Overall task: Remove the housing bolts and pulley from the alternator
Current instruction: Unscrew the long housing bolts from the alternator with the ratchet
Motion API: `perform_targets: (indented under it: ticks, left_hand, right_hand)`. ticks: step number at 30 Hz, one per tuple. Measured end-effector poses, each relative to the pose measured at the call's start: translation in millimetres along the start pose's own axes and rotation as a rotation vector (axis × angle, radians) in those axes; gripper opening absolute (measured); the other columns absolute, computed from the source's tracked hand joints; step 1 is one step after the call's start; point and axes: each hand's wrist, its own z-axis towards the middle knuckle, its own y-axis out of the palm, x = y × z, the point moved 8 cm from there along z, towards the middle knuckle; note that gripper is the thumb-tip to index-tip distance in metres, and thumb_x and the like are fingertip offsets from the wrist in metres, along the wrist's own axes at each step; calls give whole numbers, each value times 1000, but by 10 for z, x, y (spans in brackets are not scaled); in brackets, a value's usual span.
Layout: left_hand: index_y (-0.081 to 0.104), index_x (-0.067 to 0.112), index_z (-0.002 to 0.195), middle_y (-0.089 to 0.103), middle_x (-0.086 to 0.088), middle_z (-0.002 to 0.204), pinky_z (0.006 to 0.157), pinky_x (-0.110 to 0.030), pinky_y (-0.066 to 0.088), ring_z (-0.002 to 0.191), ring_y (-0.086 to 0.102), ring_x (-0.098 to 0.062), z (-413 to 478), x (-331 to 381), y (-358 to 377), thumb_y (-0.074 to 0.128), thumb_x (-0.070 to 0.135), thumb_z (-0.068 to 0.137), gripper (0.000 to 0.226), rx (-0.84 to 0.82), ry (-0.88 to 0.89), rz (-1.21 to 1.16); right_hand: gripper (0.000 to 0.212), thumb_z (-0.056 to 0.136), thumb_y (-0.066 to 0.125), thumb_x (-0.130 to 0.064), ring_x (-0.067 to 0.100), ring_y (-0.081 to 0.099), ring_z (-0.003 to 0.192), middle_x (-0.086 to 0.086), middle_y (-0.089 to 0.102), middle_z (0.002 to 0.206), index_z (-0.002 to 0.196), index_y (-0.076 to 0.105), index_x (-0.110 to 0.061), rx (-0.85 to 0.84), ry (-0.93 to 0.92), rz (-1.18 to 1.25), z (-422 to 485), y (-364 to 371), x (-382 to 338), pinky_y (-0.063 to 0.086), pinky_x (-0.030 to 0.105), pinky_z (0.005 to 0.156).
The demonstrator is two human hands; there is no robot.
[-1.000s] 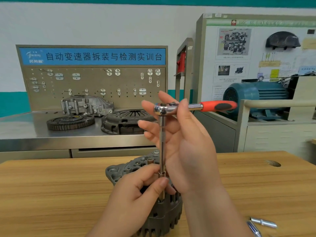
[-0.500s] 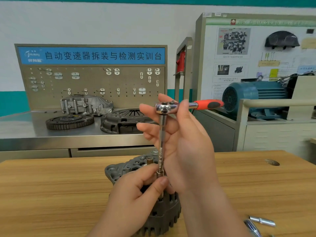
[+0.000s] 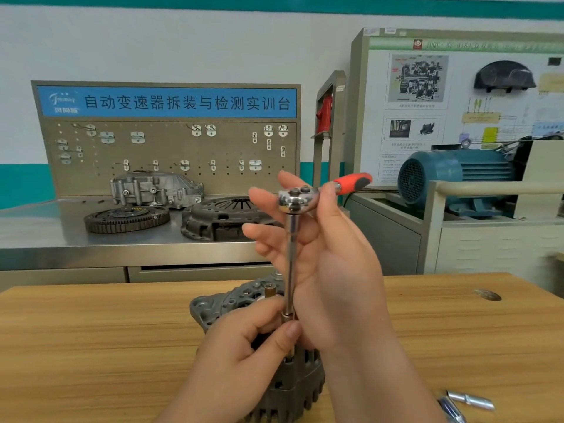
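Standing vertical, ratchet extension (image 3: 291,261) meets alternator (image 3: 213,303); orange handle (image 3: 354,181) points right.

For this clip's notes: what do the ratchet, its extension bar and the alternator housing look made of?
The ratchet: polished, likely chromed steel head with mirror highlights; orange-and-black matte grip, probably plastic or rubber. The extension bar: same bright steel look. The alternator housing: dull grey cast metal, probably aluminium, with grainy surface and moulded ribs.
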Motion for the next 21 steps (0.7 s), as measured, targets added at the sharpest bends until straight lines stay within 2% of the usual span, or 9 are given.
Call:
perform_targets:
  ticks: [3, 6, 7, 10, 12, 15, 17, 19, 21]
  left_hand:
    - [67, 40, 100, 76, -4, 85, 86, -53, 52, 88, 69, -26, 5, -31, -5, 54, 59, 74, 34, 5, -32, -35]
    - [64, 48, 101, 76, 12, 85, 85, -41, 53, 86, 70, -7, 18, -27, 7, 57, 54, 76, 26, 1, -35, 20]
    - [63, 49, 101, 76, 15, 84, 84, -40, 53, 85, 70, -4, 23, -24, 13, 57, 50, 78, 23, -2, -35, 39]
    - [62, 49, 100, 75, 7, 82, 80, -45, 54, 80, 69, -14, 15, -24, 10, 53, 57, 78, 26, 5, -25, 52]
    - [61, 50, 102, 72, 0, 77, 72, -37, 52, 73, 66, -16, -1, 1, -13, 46, 66, 76, 34, 13, -3, 34]
    - [61, 51, 102, 70, 7, 72, 66, -28, 46, 67, 62, -9, -7, 17, -15, 45, 64, 77, 33, -1, 4, 21]
    - [62, 48, 101, 70, 10, 71, 64, -26, 45, 66, 61, -6, -2, -5, -18, 46, 63, 74, 35, 3, -14, 8]
    - [63, 45, 101, 72, 16, 72, 63, -16, 41, 68, 62, 2, 2, -10, -16, 47, 62, 73, 37, 11, -18, 6]
    - [67, 41, 96, 73, 18, 74, 65, -12, 41, 72, 65, 4, 7, -11, -10, 54, 56, 76, 29, 15, -34, 12]
  right_hand:
    - [28, 89, 53, -39, 13, 67, 84, -2, 74, 105, 111, 68, -30, 22, -62, -103, -2, 4, -39, 53, 26, 74]
    - [25, 88, 56, -31, 8, 62, 90, -5, 71, 95, 106, 73, -34, 52, -154, -196, -21, -12, -102, 50, 29, 77]
    - [25, 88, 56, -31, 9, 63, 95, -8, 71, 100, 106, 73, -35, 65, -163, -177, -24, -20, -108, 50, 27, 77]
    - [28, 90, 49, -37, 15, 68, 95, -8, 70, 116, 111, 68, -34, 66, -130, -84, -15, -23, -76, 53, 25, 72]
    - [37, 93, 43, -46, 16, 70, 83, 0, 73, 109, 116, 62, -24, 42, -72, -26, -6, -10, -41, 55, 25, 71]
    - [48, 86, 41, -48, 16, 70, 74, 7, 76, 97, 118, 60, -17, 39, -6, 8, -5, -13, -4, 55, 26, 69]
    - [42, 87, 48, -48, 16, 69, 78, 6, 75, 102, 115, 63, -20, 48, -27, -11, -4, -18, -17, 54, 26, 69]
    - [31, 87, 53, -42, 14, 67, 90, -2, 73, 110, 109, 70, -29, 63, -74, -98, -5, -30, -57, 53, 28, 74]
    - [27, 86, 56, -34, 13, 65, 100, -8, 71, 112, 106, 73, -33, 72, -108, -158, -9, -38, -93, 52, 30, 80]
